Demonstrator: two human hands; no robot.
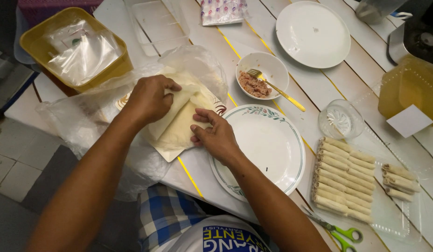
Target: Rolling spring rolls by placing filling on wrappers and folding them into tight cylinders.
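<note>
Wrappers (pixel 179 123) (pale, thin, stacked): left hand (pixel 149 99) pinches one, right hand (pixel 215 135) presses flat.

The stack of wrappers (pixel 179 130) is pale cream, thin and soft, square-cut, lying flat on the crumpled clear plastic bag (pixel 86 121) just left of the floral-rimmed plate (pixel 272 144). Its near corner sticks out past the bag, toward the plate's near-left rim. The top sheet (pixel 177 100) is partly lifted and folded over at the stack's far-left side, pinched in the left hand (pixel 149 100). The right hand (pixel 216 135) lies on the stack's right edge, next to the plate.
</note>
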